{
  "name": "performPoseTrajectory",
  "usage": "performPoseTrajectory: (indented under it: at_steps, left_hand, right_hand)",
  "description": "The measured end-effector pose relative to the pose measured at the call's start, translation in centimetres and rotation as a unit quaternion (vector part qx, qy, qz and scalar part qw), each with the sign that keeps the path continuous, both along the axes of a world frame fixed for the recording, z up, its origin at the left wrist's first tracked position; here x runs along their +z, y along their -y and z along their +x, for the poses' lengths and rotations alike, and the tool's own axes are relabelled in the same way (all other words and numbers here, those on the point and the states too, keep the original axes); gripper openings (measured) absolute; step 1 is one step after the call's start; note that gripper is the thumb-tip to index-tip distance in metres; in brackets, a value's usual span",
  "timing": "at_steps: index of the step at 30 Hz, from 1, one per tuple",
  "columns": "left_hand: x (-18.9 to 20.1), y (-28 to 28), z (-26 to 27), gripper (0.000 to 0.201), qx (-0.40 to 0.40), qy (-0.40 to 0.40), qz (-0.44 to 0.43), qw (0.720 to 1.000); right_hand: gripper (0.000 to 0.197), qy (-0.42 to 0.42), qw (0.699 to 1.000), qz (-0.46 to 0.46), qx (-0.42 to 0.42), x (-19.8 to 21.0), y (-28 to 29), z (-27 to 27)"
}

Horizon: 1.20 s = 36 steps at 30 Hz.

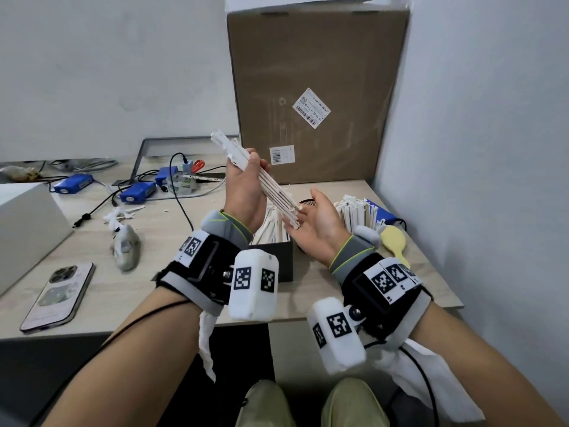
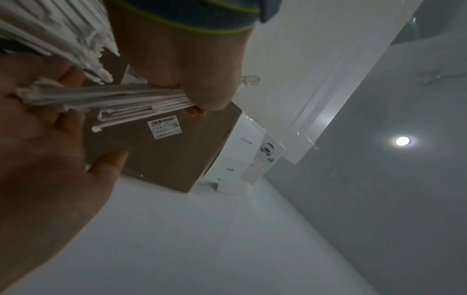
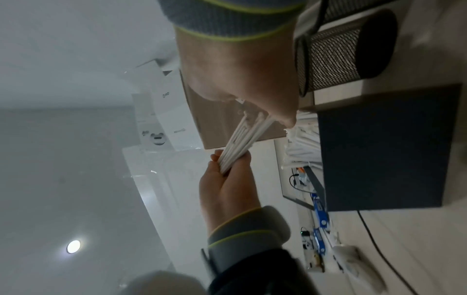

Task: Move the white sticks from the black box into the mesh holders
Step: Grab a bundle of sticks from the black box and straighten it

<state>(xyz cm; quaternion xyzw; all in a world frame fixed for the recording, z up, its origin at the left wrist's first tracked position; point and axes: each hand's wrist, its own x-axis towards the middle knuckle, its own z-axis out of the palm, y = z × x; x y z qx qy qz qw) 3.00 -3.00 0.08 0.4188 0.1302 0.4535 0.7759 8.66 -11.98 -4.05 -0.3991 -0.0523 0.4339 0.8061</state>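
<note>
A bundle of white sticks (image 1: 267, 183) is clamped in the curled fingers of the left hand (image 1: 246, 192); its lower ends are squared against the flat, spread right hand (image 1: 317, 221); beneath, the black box (image 1: 281, 254) holds more; beyond, the mesh holder (image 3: 331, 59) waits.

Your box (image 1: 278, 257) sits on the table (image 1: 147, 291) between your hands, holders (image 1: 357, 215) to its right, carton (image 1: 317, 97) behind.

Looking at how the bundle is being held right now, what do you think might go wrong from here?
1. The left hand grips the bundle of white sticks near its middle; uneven ends could let single sticks slide out.
2. The open right hand only props the lower ends, so they may splay.
3. The far mesh holder already looks full; more sticks might not fit.
</note>
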Motion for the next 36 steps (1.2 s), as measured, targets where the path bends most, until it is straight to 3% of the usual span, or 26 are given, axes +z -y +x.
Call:
performPoseTrajectory:
  at_steps: [3,8,13,18,21,24,26,27,30,33,36]
  left_hand:
    - [-0.6,1.4,0.4,0.013,0.005,0.001,0.023,1.000]
    - [-1.5,2.7,0.6,0.007,-0.027,-0.023,0.027,0.999]
    - [-1.0,3.0,0.6,0.012,-0.033,-0.015,0.040,0.999]
    - [-1.8,3.5,0.3,0.014,-0.069,-0.037,0.075,0.994]
    - [-2.0,3.3,-0.2,0.015,-0.086,-0.046,0.086,0.991]
    - [-2.1,2.2,-0.8,0.017,-0.077,-0.069,0.135,0.985]
    - [-2.4,1.7,-1.4,0.019,-0.079,-0.108,0.183,0.974]
    - [-2.6,1.6,-1.6,0.020,-0.084,-0.131,0.213,0.965]
    - [-3.0,2.0,-2.1,0.019,-0.108,-0.190,0.294,0.930]
    - [-3.0,2.4,-2.3,0.017,-0.118,-0.217,0.326,0.913]
    - [-2.9,2.7,-2.1,0.015,-0.115,-0.219,0.321,0.914]
  right_hand:
    - [0.066,-0.040,0.999,0.029,0.006,-0.2,0.2,0.3]
    - [0.055,-0.043,0.997,0.059,0.034,-0.1,0.9,0.4]
    - [0.057,-0.046,0.998,0.032,0.042,-0.4,1.4,0.7]
    - [0.060,-0.037,0.993,0.075,0.089,0.1,0.9,0.0]
    - [0.059,0.024,0.994,0.014,0.105,0.3,0.8,0.1]
    - [0.059,0.201,0.975,-0.085,0.045,2.1,1.4,0.7]
    - [0.050,0.352,0.930,-0.095,-0.049,4.9,1.9,0.8]
    - [0.045,0.431,0.893,-0.089,-0.094,6.6,2.1,0.7]
    - [0.043,0.653,0.740,-0.065,-0.149,10.8,2.4,0.0]
    - [0.051,0.788,0.599,-0.141,-0.039,12.4,1.9,-1.6]
    - [0.059,0.803,0.516,-0.274,0.114,11.3,1.1,-2.7]
